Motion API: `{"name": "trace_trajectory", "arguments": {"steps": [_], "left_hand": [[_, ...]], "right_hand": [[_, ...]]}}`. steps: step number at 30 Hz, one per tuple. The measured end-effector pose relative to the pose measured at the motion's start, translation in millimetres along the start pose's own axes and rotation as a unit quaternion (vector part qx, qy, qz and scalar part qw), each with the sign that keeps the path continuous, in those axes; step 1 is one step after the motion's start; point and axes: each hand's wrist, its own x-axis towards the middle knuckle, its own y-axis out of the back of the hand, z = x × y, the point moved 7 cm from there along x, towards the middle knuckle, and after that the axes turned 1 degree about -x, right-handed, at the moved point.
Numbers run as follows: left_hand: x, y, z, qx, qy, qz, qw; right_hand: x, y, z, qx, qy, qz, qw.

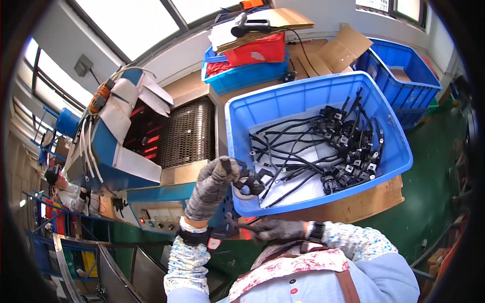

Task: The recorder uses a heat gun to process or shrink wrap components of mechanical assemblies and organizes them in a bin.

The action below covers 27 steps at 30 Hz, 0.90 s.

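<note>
Biggest item: the blue machine point(108, 151) w/ a mesh conveyor belt point(189, 134), filling the left-centre of the frame, white panels and a cable bundle on its upper left, control panel point(159, 218) w/ buttons lower down. Right of it, centre-right, sits the large blue bin point(242, 126) on a brown counter point(371, 199); inside lies a tangle of black cables point(323, 146) w/ plug ends, piled mostly toward the bin's right side, on a white liner. Upper centre: a smaller blue crate point(245, 76) holding a red crate point(260, 50) and cardboard. Upper right: another blue bin point(409, 76), cardboard flaps beside it. Green floor point(429, 166) at right. Far left edge, a second person point(68, 192) in a dark cap, near blue racks.

Lower centre, the wearer's arms in patterned sleeves. Left hand point(212, 184), grey knit glove, is raised at the bin's near-left corner, fingers curled shut around a black cable piece point(251, 181), which hangs just over the bin rim beside a whitish ring-shaped part. Right hand point(275, 230), dark glove, watch on wrist, lies low, just under the bin's front edge, fingers pointing left toward a red-tipped item; can't tell whether those fingers grip anything. Hands are near each other, not touching.
</note>
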Motion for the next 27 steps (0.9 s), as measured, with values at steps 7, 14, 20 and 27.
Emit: {"name": "trace_trajectory", "arguments": {"steps": [7,14,20,27], "left_hand": [[12.5,-56.8,12.9,0.091,0.012,-0.083,0.992],[27.7,-164.0,-41.7,0.179,0.065,-0.276,0.942],[48.0,-241.0,-84.9,0.067,0.154,-0.38,0.91],[52.4,-291.5,-141.8,0.208,0.131,-0.437,0.865]], "right_hand": [[-125.5,20.8,-92.6,0.044,0.015,0.094,0.994],[-233.4,31.7,-153.6,-0.513,0.092,0.35,0.779],[-342.7,27.3,-151.4,-0.277,0.122,0.326,0.895],[-336.9,16.8,-56.0,-0.085,0.032,0.347,0.933]]}}
